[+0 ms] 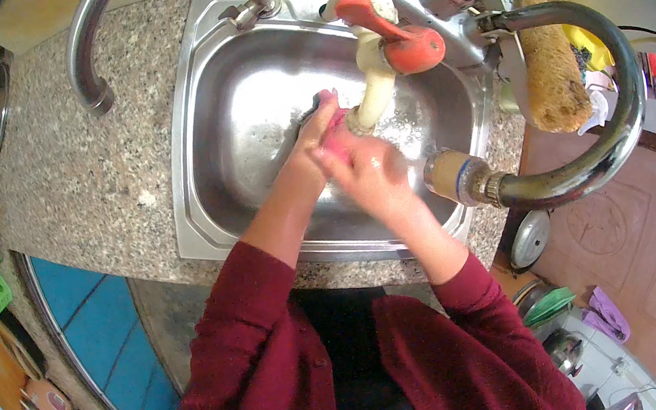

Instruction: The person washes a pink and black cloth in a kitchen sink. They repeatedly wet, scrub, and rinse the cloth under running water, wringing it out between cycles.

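Both hands are together over the stainless steel sink [250, 197], beneath a cream plastic tap spout [375, 96] with a red lever [406, 44]. My left hand [314, 143] reaches in from the left, its fingers against a pink cloth or sponge [336, 137]. From the right, my right hand [369, 164] closes over the same pink thing, and its skin looks wet. The pink thing is pressed between both hands and partly hidden by them. Water droplets show on the basin floor near the spout.
A curved metal tap [89, 56] arches over the granite counter [70, 180] at left. Another bent metal pipe [608, 163] ends beside my right hand. Right of the sink hangs a tan loofah [549, 64]. A metal lid [529, 238] stands low at right.
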Demonstrator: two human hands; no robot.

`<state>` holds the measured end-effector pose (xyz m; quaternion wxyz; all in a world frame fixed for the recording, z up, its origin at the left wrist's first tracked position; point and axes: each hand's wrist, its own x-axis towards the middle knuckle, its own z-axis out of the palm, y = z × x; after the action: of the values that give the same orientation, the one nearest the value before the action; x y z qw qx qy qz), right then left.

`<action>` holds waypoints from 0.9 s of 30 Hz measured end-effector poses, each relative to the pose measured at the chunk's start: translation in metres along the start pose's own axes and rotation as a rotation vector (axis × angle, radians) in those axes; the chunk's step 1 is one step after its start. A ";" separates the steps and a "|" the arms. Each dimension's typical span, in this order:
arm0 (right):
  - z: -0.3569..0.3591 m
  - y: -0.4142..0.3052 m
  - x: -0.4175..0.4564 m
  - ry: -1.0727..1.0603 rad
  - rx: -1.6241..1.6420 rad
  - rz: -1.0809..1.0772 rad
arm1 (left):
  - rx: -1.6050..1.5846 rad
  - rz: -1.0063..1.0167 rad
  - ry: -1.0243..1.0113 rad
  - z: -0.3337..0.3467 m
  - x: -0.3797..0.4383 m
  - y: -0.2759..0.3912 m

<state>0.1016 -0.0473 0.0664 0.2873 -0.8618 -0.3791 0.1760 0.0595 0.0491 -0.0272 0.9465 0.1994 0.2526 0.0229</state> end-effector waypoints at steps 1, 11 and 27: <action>0.001 -0.011 -0.005 -0.010 0.053 -0.052 | 0.099 -0.017 0.089 0.001 0.003 0.002; 0.026 0.040 0.033 0.263 0.034 0.176 | -0.099 -0.114 0.244 0.037 0.003 -0.010; 0.001 0.168 0.001 -0.589 1.034 0.349 | -0.359 0.009 0.137 0.003 -0.005 0.037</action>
<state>0.1945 -0.1383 -0.0405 0.5181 -0.5755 -0.1616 0.6117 0.0585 0.0815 -0.0081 0.9473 0.0266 0.3076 0.0855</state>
